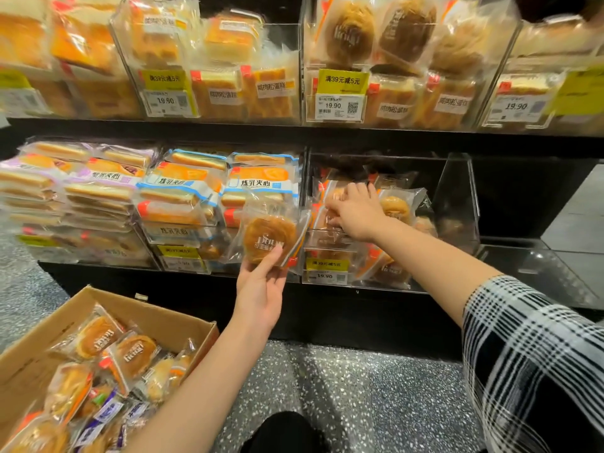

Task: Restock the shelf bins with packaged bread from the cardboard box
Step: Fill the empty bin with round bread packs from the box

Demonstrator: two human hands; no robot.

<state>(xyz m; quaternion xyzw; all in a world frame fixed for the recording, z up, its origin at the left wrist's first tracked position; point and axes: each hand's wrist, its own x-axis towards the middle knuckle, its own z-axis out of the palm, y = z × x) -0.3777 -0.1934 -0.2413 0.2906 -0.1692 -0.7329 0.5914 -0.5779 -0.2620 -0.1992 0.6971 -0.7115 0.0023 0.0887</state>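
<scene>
Holding round bread packet point(269, 237) upright, label facing out; right grip point(354, 212) seemingly pressing.

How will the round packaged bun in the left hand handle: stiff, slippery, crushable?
The bun looks soft and probably light: the left hand holds it up by the lower edge alone. Its glossy clear wrapper seems slippery and floppy at the crinkled margins. Being flat and round, it would likely slide rather than roll, and could squash under a hard squeeze.

Left hand point(261, 289) holds a packaged bun point(269, 238); right hand point(354, 212) presses packets point(333, 204) in the clear bin point(456, 197).
</scene>
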